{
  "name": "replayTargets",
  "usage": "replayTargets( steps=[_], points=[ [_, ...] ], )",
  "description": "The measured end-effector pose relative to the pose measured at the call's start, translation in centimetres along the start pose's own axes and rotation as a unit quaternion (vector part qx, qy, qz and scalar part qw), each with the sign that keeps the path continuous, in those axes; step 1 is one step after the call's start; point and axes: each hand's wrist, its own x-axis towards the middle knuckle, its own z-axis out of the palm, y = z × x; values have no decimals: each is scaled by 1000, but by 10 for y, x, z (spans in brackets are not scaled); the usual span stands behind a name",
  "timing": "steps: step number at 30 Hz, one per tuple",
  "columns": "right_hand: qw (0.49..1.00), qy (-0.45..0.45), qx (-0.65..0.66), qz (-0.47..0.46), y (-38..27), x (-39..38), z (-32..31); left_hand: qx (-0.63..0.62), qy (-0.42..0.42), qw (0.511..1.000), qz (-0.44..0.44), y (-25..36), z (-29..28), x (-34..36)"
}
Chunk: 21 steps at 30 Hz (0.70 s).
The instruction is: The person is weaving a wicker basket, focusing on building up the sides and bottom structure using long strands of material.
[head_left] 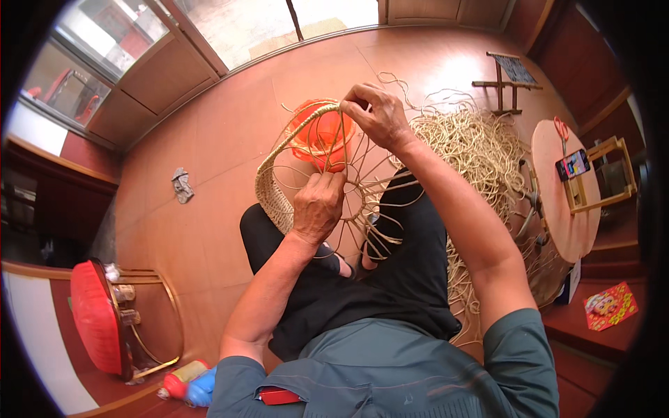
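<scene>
Between my knees stands a round wire basket frame (362,202) with spokes meeting at a ring. Its left side carries a woven band of straw-coloured cord (266,187), and the cord also wraps part of the upper rim. My right hand (380,117) pinches the rim at the top, thumb and fingers closed. Lower and to the left, my left hand (318,205) is closed in front of the frame on strands of cord (333,150) running up toward the right hand. Its fingertips are mostly hidden. An orange-red bucket (301,143) shows behind the frame.
A big heap of loose cord (474,153) lies to the right. Beyond it are a folding stool (509,78) and a round stool (550,160) bearing red scissors (562,132) and a phone (573,166). At left are a red-seated chair (97,317) and a grey rag (182,185).
</scene>
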Motion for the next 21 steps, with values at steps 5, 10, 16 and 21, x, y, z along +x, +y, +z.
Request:
replayTargets(
  steps=[5, 10, 16, 21],
  points=[
    [1000, 1, -25, 5, 14, 7, 6, 50, 21, 998, 37, -9, 0, -8],
    [1000, 25, -6, -12, 2, -3, 1, 77, 54, 995, 31, 2, 1, -15],
    [988, 153, 15, -22, -5, -31, -5, -58, 17, 994, -89, 29, 0, -32],
    [969, 159, -80, -174, -14, -103, -8, -140, -32, 974, -172, 44, -8, -49]
  ],
)
